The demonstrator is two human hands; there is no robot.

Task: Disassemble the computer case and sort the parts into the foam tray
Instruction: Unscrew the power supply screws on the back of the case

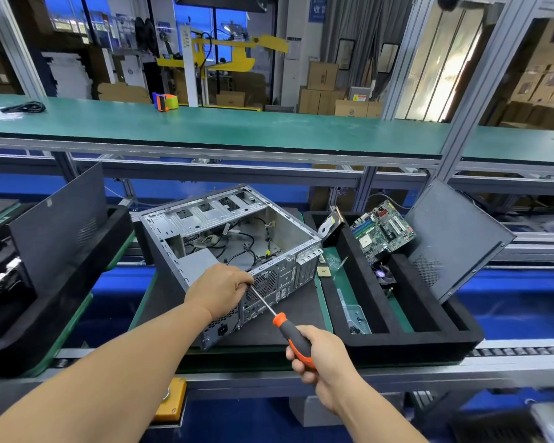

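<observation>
Factory workstation with a conveyor-style surface [509, 362] running along the near edge, its aluminium rail closest to the person. Nearest, the right hand [320, 356] has its grip closed round the orange-and-black handle of a screwdriver [288, 330], whose shaft slants up and left to the rear panel of the computer case [234, 251]. The left hand [219, 290] grips the top rear edge of that case, fingers curled over the rim beside the fan grille, right where the screwdriver tip meets the panel.

The case lies open side up on a dark mat [301, 311], turned at an angle, with loose cables inside; bare mat shows between its rear panel and the near rail.

Just right of the case sits the black foam tray [397, 346]. Its left slot holds small screws [357, 321] near the front and a CPU chip [323, 271] farther back. A fan [383, 273] lies in the middle slot, a motherboard [383, 230] leans at the back, a hard drive [330, 225] stands tilted at the rear left corner, and a side panel [454, 238] leans along the right edge.

Left, another foam tray [87, 266] holds an upright panel [58, 222]. Beyond, a green shelf [237, 129] spans the frame, carrying a tape dispenser [165, 102].
</observation>
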